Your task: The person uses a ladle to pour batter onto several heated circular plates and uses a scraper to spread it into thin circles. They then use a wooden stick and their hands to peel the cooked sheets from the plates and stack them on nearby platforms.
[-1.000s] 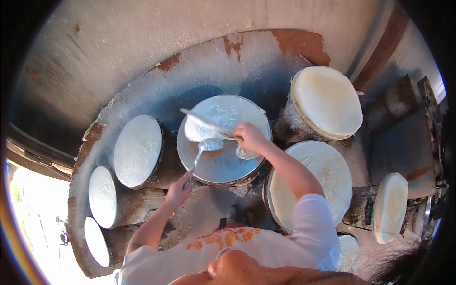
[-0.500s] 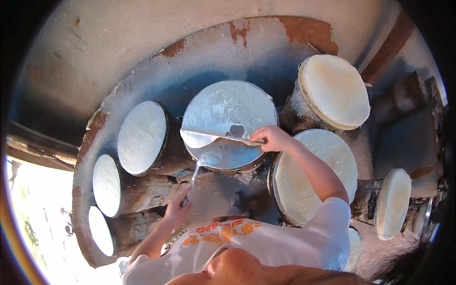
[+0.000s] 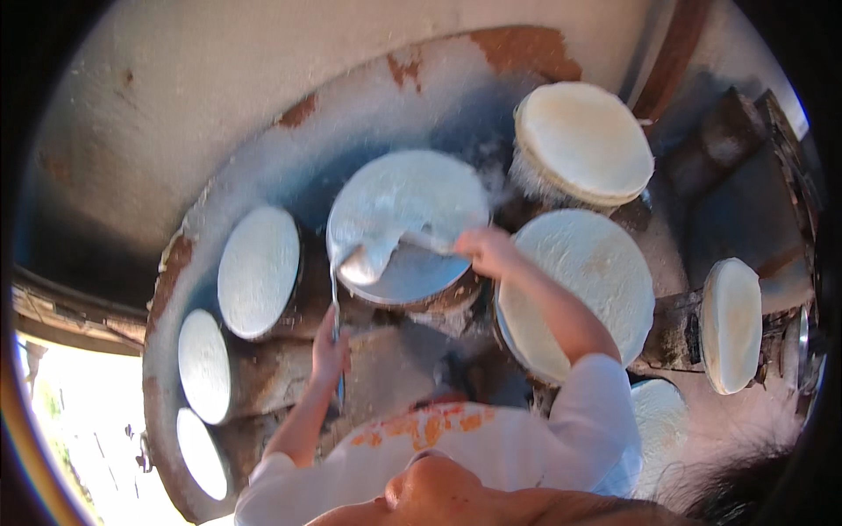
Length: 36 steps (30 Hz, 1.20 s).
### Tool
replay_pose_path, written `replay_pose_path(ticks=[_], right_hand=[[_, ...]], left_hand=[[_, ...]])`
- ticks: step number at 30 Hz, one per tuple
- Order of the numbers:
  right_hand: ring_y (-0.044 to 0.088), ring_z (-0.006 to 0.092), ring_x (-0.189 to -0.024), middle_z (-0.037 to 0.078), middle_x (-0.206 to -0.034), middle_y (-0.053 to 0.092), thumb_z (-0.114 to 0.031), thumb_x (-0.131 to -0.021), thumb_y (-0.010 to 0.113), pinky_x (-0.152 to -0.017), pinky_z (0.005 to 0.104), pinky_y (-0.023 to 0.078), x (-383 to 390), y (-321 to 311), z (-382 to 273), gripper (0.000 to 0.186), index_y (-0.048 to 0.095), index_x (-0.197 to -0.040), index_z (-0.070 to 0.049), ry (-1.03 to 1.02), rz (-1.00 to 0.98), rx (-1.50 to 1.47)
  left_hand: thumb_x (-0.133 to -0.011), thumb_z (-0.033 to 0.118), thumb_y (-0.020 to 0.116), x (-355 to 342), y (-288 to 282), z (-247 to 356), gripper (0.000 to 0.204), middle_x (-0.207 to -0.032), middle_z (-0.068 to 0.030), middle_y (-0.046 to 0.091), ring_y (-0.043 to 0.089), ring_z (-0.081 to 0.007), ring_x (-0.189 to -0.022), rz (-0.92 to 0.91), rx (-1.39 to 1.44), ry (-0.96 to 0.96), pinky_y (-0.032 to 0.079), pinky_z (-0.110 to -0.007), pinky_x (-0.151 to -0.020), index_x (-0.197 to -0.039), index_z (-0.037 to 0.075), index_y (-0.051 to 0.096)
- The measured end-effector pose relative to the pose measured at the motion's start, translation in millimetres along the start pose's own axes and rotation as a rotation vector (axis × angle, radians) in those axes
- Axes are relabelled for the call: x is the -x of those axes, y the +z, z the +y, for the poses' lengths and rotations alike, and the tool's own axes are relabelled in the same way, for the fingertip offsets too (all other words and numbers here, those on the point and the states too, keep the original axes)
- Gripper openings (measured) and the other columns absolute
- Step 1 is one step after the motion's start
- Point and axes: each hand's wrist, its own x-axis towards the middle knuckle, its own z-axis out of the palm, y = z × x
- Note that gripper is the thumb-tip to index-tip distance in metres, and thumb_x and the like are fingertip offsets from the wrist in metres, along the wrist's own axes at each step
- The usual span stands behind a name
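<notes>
At the centre stands a round griddle (image 3: pixel 425 276), its near part showing bare grey metal. A thin white sheet, like a large crepe (image 3: pixel 408 188), covers the far part, its near edge lifted and folded back unevenly. My right hand (image 3: pixel 491 252) is closed on the right end of that lifted edge. My left hand (image 3: pixel 330 352) grips the handle of a long, thin metal spatula (image 3: pixel 334 294). The spatula points away from me, its far end at the griddle's left rim beside the sheet. Its tip is too blurred to make out.
Three white-topped rounds (image 3: pixel 258 272) line the left side. Right of the griddle are a wide white-covered round (image 3: pixel 579 285), a raised one (image 3: pixel 585 140) behind it and a narrow-looking one (image 3: pixel 732 324) at far right. A curved, rust-patched wall (image 3: pixel 526 51) runs behind.
The spatula has moved left and away from me, from the near rim to the left rim. The sheet's edge, straight before, now hangs crumpled. The whole view has shifted slightly.
</notes>
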Motion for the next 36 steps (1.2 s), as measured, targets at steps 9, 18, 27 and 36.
replay_pose_path(ticks=[9,18,27,36], right_hand=[[0.059,0.027,-0.089,0.004,-0.104,0.066,0.0,-0.065,0.066,-0.083,0.0365,0.05,47.7,7.7,-46.0,0.038,0.069,-0.102,-0.01,0.116,0.016,0.17],[0.058,0.012,-0.06,0.01,-0.095,0.065,-0.012,-0.089,0.059,-0.05,0.0218,0.045,-50.1,199.0,-221.9,0.037,0.047,-0.123,-0.004,0.93,0.295,-1.11],[0.035,0.0064,-0.045,0.0,-0.071,0.045,-0.019,-0.098,0.047,-0.038,0.0223,0.029,-34.5,317.0,-276.9,0.034,0.039,-0.131,-0.02,0.964,0.928,-1.318],[0.042,0.0108,-0.04,0.001,-0.063,0.048,-0.023,-0.098,0.047,-0.035,0.0268,0.035,-38.6,267.1,-228.4,0.032,0.046,-0.127,-0.012,0.877,1.183,-1.02]], left_hand=[[-0.093,0.007,0.05,8.6,12.7,20.2,0.057,-0.059,0.0023,0.043,0.04,-0.0062,-0.042,-0.198,0.066,0.066,0.034,-0.023,-0.037,-0.145,0.018,0.031],[-0.097,0.008,0.044,4.3,-80.1,85.4,0.052,-0.06,0.0036,0.039,0.033,-0.0045,-0.041,-0.383,0.48,0.412,0.03,-0.022,-0.034,-0.146,0.017,0.028],[-0.099,0.011,0.042,18.0,-169.4,70.5,0.052,-0.059,0.0037,0.035,0.029,-0.0031,-0.039,-0.508,0.554,0.399,0.025,-0.021,-0.034,-0.147,0.02,0.026],[-0.098,0.008,0.04,16.8,-183.3,64.7,0.053,-0.058,0.0042,0.033,0.028,-0.0032,-0.038,-0.52,0.439,0.466,0.023,-0.021,-0.033,-0.148,0.02,0.024]])
